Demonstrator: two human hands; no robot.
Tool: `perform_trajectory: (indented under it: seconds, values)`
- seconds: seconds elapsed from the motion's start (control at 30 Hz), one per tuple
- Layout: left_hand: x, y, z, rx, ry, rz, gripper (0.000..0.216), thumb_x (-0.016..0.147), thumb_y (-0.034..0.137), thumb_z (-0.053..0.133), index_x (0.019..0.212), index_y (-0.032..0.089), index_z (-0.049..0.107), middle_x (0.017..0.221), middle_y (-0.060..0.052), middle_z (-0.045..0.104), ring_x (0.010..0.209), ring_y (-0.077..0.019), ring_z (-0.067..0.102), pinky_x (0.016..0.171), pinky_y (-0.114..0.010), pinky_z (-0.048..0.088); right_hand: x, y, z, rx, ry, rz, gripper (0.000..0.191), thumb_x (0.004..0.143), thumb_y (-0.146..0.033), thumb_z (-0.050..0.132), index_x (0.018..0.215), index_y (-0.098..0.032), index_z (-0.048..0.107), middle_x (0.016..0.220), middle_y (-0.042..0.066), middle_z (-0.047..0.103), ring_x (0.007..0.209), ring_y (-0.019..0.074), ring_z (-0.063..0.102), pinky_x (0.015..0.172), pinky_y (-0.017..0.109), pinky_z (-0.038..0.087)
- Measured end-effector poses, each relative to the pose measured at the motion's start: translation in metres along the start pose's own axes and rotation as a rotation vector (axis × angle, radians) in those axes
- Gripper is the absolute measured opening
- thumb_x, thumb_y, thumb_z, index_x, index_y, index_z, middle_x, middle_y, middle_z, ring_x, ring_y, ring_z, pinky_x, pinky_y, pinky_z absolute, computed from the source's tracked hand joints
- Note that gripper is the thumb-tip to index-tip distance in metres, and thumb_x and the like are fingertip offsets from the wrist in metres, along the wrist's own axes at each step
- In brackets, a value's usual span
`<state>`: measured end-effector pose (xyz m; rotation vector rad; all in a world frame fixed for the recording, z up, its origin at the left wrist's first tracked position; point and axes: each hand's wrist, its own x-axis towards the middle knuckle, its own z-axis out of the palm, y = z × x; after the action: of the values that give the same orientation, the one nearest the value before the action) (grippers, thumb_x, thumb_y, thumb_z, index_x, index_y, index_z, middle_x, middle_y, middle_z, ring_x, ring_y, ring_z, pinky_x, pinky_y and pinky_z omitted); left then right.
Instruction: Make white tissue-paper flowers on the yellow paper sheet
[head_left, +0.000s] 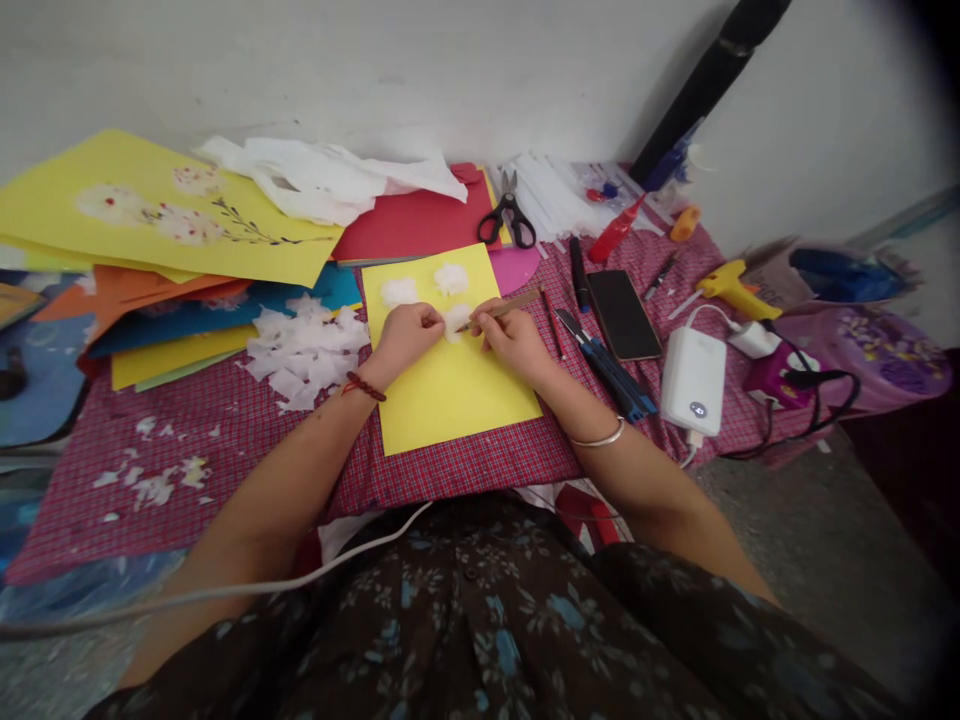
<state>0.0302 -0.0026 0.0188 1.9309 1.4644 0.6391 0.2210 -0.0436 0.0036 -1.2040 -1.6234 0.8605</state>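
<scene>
A yellow sheet of paper (450, 400) lies on the checked cloth in front of me, bearing three white tufts of torn tissue paper: an upper-left tuft (399, 291), an upper-right tuft (451, 279) and a lower tuft (456, 318). My left hand (407, 338) rests on the sheet with thumb and fingers pinched together beside the lower tuft; whatever is between them is hidden. My right hand (514, 340) grips a thin brown stick-like tool (523, 299), its tip at the lower tuft's right edge. A heap of torn tissue paper (304, 350) sits left of the sheet.
Black scissors (508, 212), a red glue bottle (616, 230), a phone (624, 314), a blue cutter (611, 370), a white power bank (694, 380) and a yellow glue gun (739, 290) lie behind and to the right. Coloured papers (180, 350) pile up left. A white cable (300, 580) crosses near my lap.
</scene>
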Motion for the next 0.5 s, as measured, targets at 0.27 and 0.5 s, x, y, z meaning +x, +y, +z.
perform_trajectory:
  seconds: [0.27,0.5]
  values:
    - [-0.002,-0.006,-0.002,-0.067,0.075,0.038,0.008,0.075,0.022,0.056,0.071,0.016,0.06,0.072,-0.003,0.065,0.069,-0.0166,0.058,0.062,-0.027,0.042,-0.01,-0.023,-0.003,-0.533,-0.136,-0.161,0.028,0.1,-0.026,0.04,0.104,-0.016,0.066,0.105,0.009,0.069,0.088,0.0191,0.063,0.071,0.03,0.043]
    - [-0.006,-0.002,0.0,-0.045,0.081,0.058,0.008,0.078,0.017,0.053,0.071,0.017,0.058,0.071,-0.002,0.063,0.069,-0.016,0.057,0.065,-0.028,0.042,-0.015,-0.032,0.001,-0.88,-0.276,-0.222,0.026,0.096,-0.021,0.042,0.105,-0.017,0.066,0.102,0.008,0.068,0.071,0.0166,0.056,0.055,0.03,0.029]
